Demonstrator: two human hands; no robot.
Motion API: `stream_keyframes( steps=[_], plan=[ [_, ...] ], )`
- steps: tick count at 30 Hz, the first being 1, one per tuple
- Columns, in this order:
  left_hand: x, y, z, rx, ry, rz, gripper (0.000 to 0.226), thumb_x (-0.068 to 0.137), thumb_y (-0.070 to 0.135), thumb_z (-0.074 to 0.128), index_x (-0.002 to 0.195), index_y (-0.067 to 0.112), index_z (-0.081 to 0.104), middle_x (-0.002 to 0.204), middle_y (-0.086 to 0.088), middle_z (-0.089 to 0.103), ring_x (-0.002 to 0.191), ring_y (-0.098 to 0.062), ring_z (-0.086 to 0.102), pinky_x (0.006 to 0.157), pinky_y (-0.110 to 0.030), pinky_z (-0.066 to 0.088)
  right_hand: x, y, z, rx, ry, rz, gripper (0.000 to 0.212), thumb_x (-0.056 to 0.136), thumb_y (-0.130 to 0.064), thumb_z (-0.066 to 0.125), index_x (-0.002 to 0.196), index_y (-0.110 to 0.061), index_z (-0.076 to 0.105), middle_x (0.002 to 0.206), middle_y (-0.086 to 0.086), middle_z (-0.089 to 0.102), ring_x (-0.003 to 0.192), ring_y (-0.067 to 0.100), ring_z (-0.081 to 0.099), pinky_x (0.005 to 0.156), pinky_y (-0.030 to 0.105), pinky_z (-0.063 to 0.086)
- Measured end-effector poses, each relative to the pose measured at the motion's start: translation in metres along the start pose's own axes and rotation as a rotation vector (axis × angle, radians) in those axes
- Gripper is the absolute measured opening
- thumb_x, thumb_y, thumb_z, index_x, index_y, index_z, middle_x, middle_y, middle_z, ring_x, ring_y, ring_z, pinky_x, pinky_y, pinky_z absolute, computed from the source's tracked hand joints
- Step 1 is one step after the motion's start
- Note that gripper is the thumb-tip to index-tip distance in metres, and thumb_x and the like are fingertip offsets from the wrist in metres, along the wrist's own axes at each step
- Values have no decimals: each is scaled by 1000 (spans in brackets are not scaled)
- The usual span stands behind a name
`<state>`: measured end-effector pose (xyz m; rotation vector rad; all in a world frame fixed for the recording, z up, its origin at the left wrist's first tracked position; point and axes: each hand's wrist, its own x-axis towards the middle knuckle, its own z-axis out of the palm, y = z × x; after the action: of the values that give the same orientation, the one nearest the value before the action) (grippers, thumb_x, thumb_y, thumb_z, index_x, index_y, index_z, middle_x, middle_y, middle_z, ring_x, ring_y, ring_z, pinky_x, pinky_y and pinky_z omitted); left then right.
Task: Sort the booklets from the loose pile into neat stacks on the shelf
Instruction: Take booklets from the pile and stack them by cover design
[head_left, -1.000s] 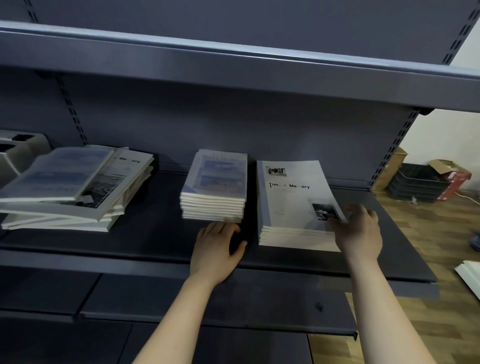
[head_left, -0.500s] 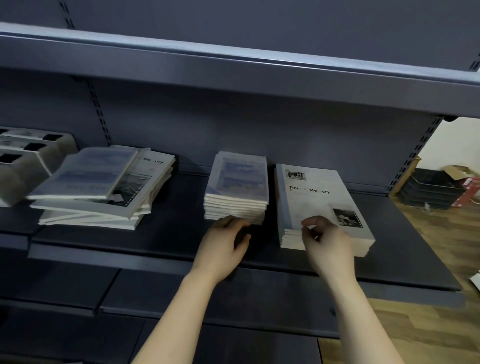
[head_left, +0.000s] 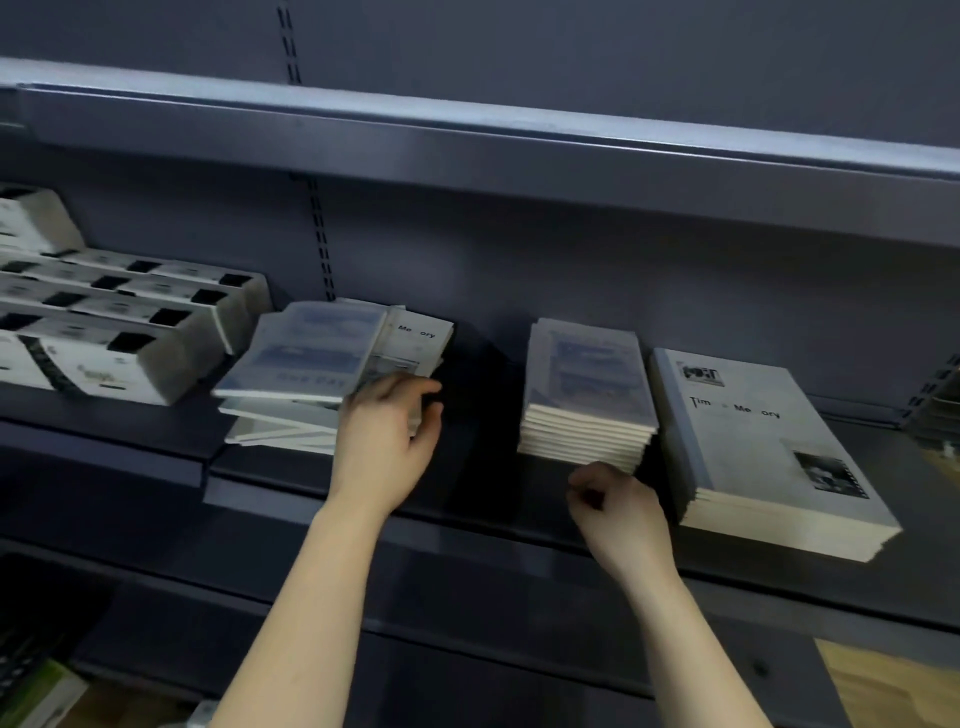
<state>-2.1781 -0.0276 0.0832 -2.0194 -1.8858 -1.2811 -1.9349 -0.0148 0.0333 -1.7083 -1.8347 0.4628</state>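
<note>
Dark metal shelf (head_left: 483, 415): at 10 o'clock, left hand (head_left: 384, 436) pinches the loose pile (head_left: 301, 358); at 2 o'clock, right hand (head_left: 621, 514) curls empty before the small stack (head_left: 587, 384).

L hand (head_left: 387, 441) grips loose pile (head_left: 306, 353); R hand (head_left: 618, 514) curled, empty.

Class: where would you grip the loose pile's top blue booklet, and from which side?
Pinch its near edge, coming from the open front of the shelf. The top blue booklet lies skewed on the loose pile, its near-left corner overhanging, so fingers slip beneath.
</note>
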Motion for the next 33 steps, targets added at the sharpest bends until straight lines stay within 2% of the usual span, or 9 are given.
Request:
stream_keyframes(
  steps=[8, 13, 18, 21, 23, 25, 27, 29, 33],
  plan=[
    [23, -84, -45, 211, 11, -260, 20, 90, 22, 55, 105, 13, 66, 100, -16, 68, 92, -37, 62, 82, -47, 49, 4, -25, 35, -227, 29, 3, 18, 90, -23, 55, 104, -24, 66, 111, -3, 62, 107, 19, 53, 71, 24, 40],
    [35, -135, -62, 225, -61, -453, 32, 92, 35, 52, 116, 17, 63, 114, -18, 62, 108, -41, 54, 92, -50, 45, -1, -35, 51, -271, 184, 30, 11, 85, -19, 62, 95, -17, 66, 102, 3, 62, 97, 27, 52, 66, 31, 42],
    [41, -147, -67, 78, -35, -541, 35, 83, 40, 68, 104, 12, 67, 98, -15, 70, 95, -35, 63, 76, -37, 49, -2, -40, 62, -328, 273, 40, 9, 79, -16, 67, 87, -11, 65, 93, 9, 63, 89, 33, 54, 64, 32, 35],
    [54, -150, -74, 42, -118, -611, 45, 74, 43, 76, 102, 9, 66, 97, -13, 70, 90, -32, 64, 73, -36, 48, -1, -42, 64, -362, 262, 79, 10, 83, -20, 63, 91, -14, 64, 97, 8, 62, 94, 31, 53, 67, 32, 37],
    [62, -149, -75, 103, -165, -589, 47, 75, 44, 74, 103, 8, 65, 97, -14, 70, 88, -33, 64, 70, -35, 48, -2, -43, 64, -372, 261, 84, 10, 84, -22, 62, 91, -14, 63, 99, 6, 61, 95, 30, 52, 68, 32, 38],
    [66, -143, -73, 113, -117, -550, 45, 83, 37, 67, 115, 6, 56, 101, -17, 68, 84, -35, 65, 69, -38, 53, -2, -43, 63, -365, 259, 79, 10, 84, -22, 62, 91, -15, 62, 100, 5, 61, 96, 29, 53, 68, 32, 38],
    [64, -133, -70, -109, -11, -551, 38, 91, 27, 58, 123, 10, 46, 107, -13, 64, 74, -31, 66, 59, -40, 58, -1, -44, 62, -334, 265, 64, 7, 83, -21, 63, 88, -15, 63, 99, 3, 61, 96, 28, 53, 68, 31, 38],
    [59, -121, -67, -403, 94, -532, 28, 94, 21, 54, 120, 16, 44, 111, -5, 59, 72, -18, 64, 44, -28, 55, -1, -43, 60, -315, 264, 58, 6, 84, -20, 62, 86, -15, 64, 98, 2, 62, 96, 27, 53, 67, 31, 39],
    [46, -87, -60, -798, 137, -437, 25, 94, 22, 56, 114, 29, 41, 111, 5, 59, 84, -14, 68, 50, -25, 54, -1, -38, 57, -297, 228, 66, 7, 85, -21, 60, 87, -18, 66, 100, -1, 61, 99, 25, 52, 70, 31, 43]
  ],
)
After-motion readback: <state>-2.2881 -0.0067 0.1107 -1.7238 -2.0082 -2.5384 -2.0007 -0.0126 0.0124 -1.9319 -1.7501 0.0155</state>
